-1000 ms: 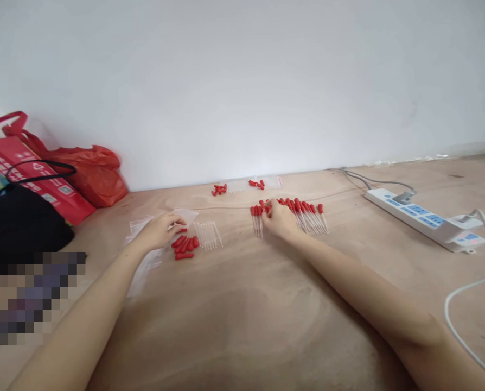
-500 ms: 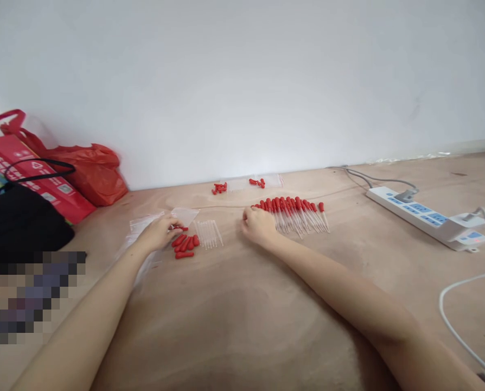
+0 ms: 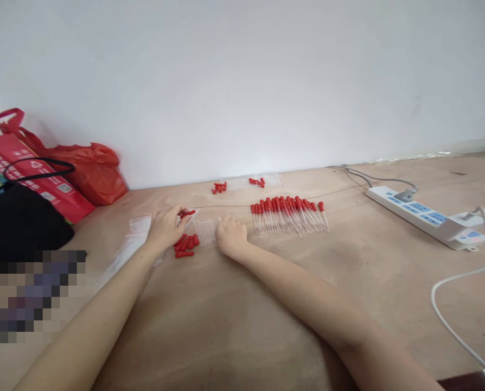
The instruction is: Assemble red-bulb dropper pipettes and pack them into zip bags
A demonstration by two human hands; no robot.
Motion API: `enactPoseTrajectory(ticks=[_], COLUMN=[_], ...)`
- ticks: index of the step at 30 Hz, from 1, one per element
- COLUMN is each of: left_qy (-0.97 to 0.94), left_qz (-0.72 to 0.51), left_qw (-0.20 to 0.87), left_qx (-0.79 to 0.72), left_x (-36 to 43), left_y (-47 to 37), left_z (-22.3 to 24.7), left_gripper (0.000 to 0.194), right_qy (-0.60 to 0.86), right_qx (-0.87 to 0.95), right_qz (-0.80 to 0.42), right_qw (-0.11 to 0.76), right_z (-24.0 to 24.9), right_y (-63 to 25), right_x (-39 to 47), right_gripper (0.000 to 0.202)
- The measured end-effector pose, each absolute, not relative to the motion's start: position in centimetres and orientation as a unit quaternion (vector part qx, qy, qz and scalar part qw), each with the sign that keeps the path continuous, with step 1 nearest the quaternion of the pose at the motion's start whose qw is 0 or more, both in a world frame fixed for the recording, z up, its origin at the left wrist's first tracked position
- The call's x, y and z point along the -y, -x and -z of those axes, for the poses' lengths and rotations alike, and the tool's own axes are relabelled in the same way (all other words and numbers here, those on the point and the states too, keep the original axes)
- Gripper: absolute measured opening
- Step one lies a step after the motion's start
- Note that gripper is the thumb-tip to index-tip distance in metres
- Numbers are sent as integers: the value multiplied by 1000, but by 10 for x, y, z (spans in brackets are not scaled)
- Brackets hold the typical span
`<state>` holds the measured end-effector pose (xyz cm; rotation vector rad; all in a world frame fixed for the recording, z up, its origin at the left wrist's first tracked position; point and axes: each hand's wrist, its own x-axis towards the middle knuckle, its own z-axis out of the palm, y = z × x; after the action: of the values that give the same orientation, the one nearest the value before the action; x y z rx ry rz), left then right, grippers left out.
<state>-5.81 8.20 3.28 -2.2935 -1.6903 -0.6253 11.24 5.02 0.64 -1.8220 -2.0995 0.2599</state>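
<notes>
Your left hand (image 3: 167,227) pinched a bulb (image 3: 187,214); your right hand (image 3: 231,237), grip unclear, flanked bare tubes (image 3: 206,233). Capped tubes (image 3: 288,209) lay rowed; loose bulbs (image 3: 190,242) remained.

The left grip (image 3: 166,227) holds a red bulb (image 3: 188,214).

Wall (image 3: 242,98): lit pale and cool, brightest low at the middle, above the tabletop's back edge; greyed higher up.
Tabletop (image 3: 226,320): softly and diffusely lit; darkened by shadow beneath the right forearm (image 3: 303,293), toward the front edge.
Back edge, right: marked by small white glints.
Clear tubes (image 3: 207,233): rendered faint, outlines softened.
Right hand (image 3: 231,237): slightly blurred.
Left edge: patch (image 3: 31,298) masked by coarse pixel blocks.
Front corners: forearms stretched by wide-angle distortion.
</notes>
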Motion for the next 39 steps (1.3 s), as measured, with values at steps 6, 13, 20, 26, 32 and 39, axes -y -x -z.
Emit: enactPoseTrajectory(ticks=[6, 13, 20, 26, 32, 39], left_qy=[816, 874, 883, 883, 888, 905], left_qz=[311, 292, 298, 304, 306, 286], left_qw=[81, -26, -39, -47, -45, -26], left_qx=[480, 387, 360, 353, 339, 315], left_x=[-53, -12, -8, -7, -5, -4], left_y=[6, -38, -45, -44, -43, -44], left_z=[-18, 4, 7, 6, 8, 7], left_gripper=[24, 19, 18, 19, 20, 19], right_qy=[593, 450, 408, 398, 363, 361], right_qx=[787, 829, 851, 859, 877, 889], right_qz=[2, -19, -42, -36, -39, -12], right_qw=[172, 332, 328, 319, 312, 280], right_z=[-6, 23, 26, 26, 28, 21], right_y=[-162, -252, -258, -256, -260, -259], right_x=[-37, -2, 9, 6, 3, 5], right_gripper=[25, 22, 22, 24, 26, 24])
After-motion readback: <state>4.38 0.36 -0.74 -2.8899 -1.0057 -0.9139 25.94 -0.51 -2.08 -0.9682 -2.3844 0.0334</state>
